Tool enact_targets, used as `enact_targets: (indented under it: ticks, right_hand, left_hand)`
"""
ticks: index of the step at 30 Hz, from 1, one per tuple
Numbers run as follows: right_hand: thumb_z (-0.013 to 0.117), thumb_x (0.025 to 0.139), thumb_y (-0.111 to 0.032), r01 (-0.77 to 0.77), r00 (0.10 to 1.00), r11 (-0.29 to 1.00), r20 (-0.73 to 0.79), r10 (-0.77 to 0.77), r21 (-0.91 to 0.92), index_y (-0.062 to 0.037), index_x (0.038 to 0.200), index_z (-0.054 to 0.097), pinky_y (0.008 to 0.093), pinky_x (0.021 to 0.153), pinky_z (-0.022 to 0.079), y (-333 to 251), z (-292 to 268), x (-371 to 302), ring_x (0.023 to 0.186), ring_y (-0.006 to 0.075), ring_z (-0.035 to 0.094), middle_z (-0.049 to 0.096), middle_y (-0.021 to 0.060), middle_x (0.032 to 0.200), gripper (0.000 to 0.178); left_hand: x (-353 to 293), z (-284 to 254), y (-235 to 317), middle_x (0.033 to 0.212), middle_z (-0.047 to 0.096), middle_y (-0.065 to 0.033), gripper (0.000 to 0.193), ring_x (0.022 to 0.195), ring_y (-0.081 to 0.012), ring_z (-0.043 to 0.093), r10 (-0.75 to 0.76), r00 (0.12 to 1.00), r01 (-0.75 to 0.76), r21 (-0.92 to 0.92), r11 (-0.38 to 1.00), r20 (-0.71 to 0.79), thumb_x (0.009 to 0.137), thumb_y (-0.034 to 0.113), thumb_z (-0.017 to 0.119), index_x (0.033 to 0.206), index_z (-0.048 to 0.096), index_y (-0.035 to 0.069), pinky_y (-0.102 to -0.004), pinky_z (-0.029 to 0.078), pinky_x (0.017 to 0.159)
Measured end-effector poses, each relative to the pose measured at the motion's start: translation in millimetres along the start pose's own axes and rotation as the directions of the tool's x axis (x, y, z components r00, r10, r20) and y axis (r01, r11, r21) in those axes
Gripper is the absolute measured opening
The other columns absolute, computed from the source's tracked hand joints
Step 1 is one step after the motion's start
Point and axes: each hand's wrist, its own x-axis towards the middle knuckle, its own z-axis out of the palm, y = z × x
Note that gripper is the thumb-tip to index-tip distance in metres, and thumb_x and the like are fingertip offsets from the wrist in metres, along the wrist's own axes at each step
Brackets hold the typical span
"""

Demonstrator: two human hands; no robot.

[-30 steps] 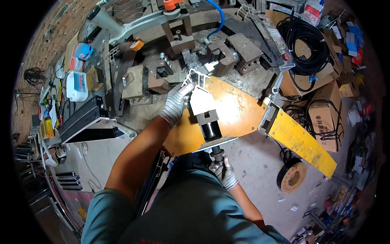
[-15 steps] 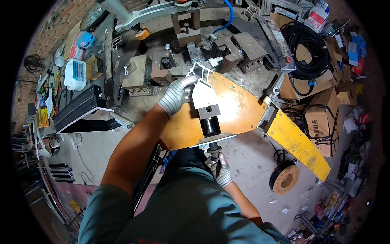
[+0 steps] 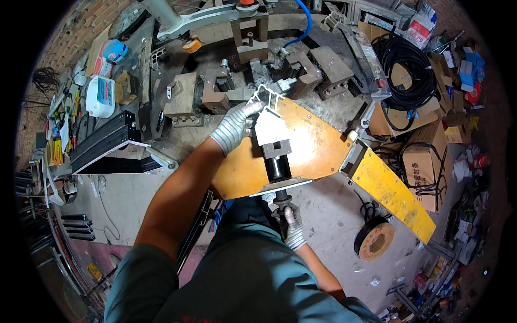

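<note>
1. The setting is a cluttered workshop with a brick wall and a dusty concrete floor; the landmark is the orange flat metal press table [image 3: 318, 145] in the middle of the view.
2. On that table stands a dark cylindrical ram with a square block head [image 3: 277, 159], running from the table's near edge toward its far edge.
3. The left hand [image 3: 232, 126], in a grey knitted glove, reaches over the table's far left part and is closed around a pale silver ribbed aluminium profile piece [image 3: 267, 110], which lies at the far end of the ram.
4. The right hand [image 3: 293, 229], also gloved, sits just below the table's near edge, fingers wrapped around a black handle knob [image 3: 281, 200] that sticks out under the ram.
5. Beyond the table's far edge lie grey steel die blocks [image 3: 215, 91]; to its right, cardboard boxes [image 3: 425, 156] and a coil of black cable [image 3: 406, 70]; hinged off its right end is a yellow slanted guard panel [image 3: 393, 191].
6. Judged from this, the profile is being seated against the punch head. The next move seems to call for a steady left hold, fingers clear of the block, while the right works the handle.
</note>
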Motion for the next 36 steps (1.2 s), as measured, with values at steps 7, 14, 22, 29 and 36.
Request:
enact_targets:
  ticks: [7,14,22,29,36]
  right_hand:
    - [0.073,0.088,-0.056,-0.332,0.943,0.858,0.151,0.296,0.392,-0.0032,0.129,0.056,0.0347,0.090,0.054,6.3,-14.4,4.6,0.084,0.0171,0.062,0.063,0.0065,0.094,0.069]
    - [0.071,0.093,-0.051,-0.078,0.994,0.996,0.077,0.073,0.054,-0.0008,0.130,0.055,0.0400,0.092,0.056,4.4,-15.6,5.7,0.091,0.0196,0.067,0.066,0.0109,0.101,0.064]
    - [0.068,0.095,-0.051,-0.142,0.948,0.969,0.310,0.074,0.202,0.0005,0.133,0.055,0.0354,0.092,0.055,-3.2,-14.1,15.5,0.089,0.0158,0.065,0.066,0.0086,0.100,0.065]
    - [0.070,0.093,-0.052,-0.352,0.936,0.821,0.187,0.298,0.450,-0.0001,0.126,0.057,0.0353,0.088,0.056,-2.5,-11.2,3.5,0.086,0.0175,0.066,0.067,0.0096,0.096,0.063]
    - [0.077,0.089,-0.045,0.010,0.999,1.000,0.052,-0.009,-0.009,-0.0002,0.127,0.055,0.0381,0.093,0.054,2.7,-7.8,7.5,0.093,0.0208,0.065,0.066,0.0127,0.106,0.063]
  left_hand:
    - [1.6,-7.8,-0.2,0.102,0.070,-0.0020,0.046,0.088,-0.0145,0.068,-0.013,1.000,0.013,0.013,1.000,0.009,0.088,0.043,0.076,0.119,0.068,0.011,-0.0312,0.054,0.076]
    - [-4.2,-1.0,2.5,0.098,0.073,-0.0029,0.035,0.089,-0.0158,0.070,-0.010,1.000,0.010,-0.007,1.000,-0.028,0.093,0.037,0.070,0.117,0.068,0.011,-0.0329,0.056,0.082]
    - [-2.4,-3.6,1.5,0.099,0.073,-0.0030,0.037,0.092,-0.0162,0.069,0.002,1.000,-0.002,0.006,1.000,-0.029,0.093,0.035,0.071,0.118,0.068,0.009,-0.0333,0.056,0.085]
    - [-1.5,-2.8,0.0,0.103,0.073,-0.0038,0.039,0.094,-0.0171,0.069,-0.005,1.000,0.005,-0.014,1.000,-0.031,0.094,0.036,0.070,0.121,0.067,0.008,-0.0341,0.055,0.088]
    - [6.1,-7.9,-4.5,0.105,0.072,-0.0038,0.039,0.095,-0.0174,0.069,-0.035,0.999,0.035,-0.012,0.999,-0.023,0.095,0.037,0.069,0.122,0.067,0.009,-0.0337,0.055,0.087]
